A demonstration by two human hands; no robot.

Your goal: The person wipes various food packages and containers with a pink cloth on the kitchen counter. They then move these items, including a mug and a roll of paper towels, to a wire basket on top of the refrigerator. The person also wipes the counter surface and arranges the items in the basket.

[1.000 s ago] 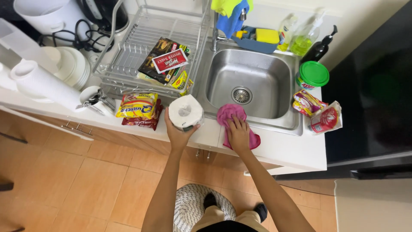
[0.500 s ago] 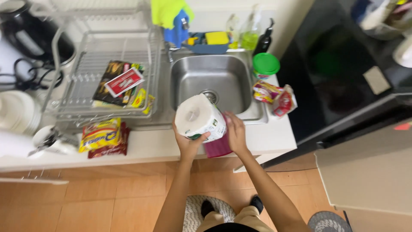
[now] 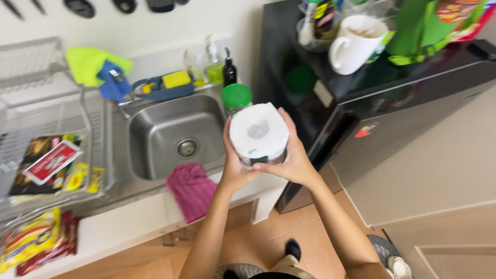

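Roll is now lifted off the counter edge. Steel dish rack (image 3: 31, 170) is holding snack packets. Pink cloth (image 3: 192, 190) is lying beside the empty steel sink (image 3: 173, 137), no longer touched. Left hand (image 3: 235, 165) and right hand (image 3: 292, 157) are both clasping the white paper towel roll (image 3: 258, 133), fingers wrapped snugly, mid-air beside the black fridge (image 3: 361, 103); the white mug (image 3: 356, 44) on top is probably stained inside.

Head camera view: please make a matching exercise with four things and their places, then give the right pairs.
Things:
1. paper towel roll
2. pink cloth
3. white mug
4. yellow sponge

Places:
A. on the black fridge
B. in the blue holder behind the sink
C. between both hands
D. over the counter's front edge

Pairs: 1-C, 2-D, 3-A, 4-B
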